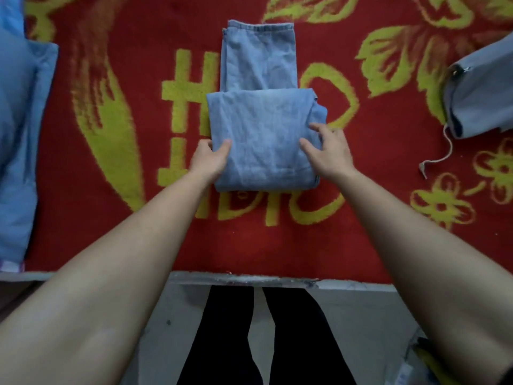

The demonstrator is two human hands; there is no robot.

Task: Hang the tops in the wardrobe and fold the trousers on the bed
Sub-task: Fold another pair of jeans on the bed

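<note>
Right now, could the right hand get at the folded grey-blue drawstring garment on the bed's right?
Probably yes: only bare red patterned blanket lies between the right hand, now touching the folded blue denim trousers, and the grey-blue drawstring garment.

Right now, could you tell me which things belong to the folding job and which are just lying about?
Job: light blue denim trousers, part-folded; left hand and right hand on them; red flowered bedcover.
Lying about: pale blue padded cloth, left; grey-blue folded garment with white cord, right.
</note>
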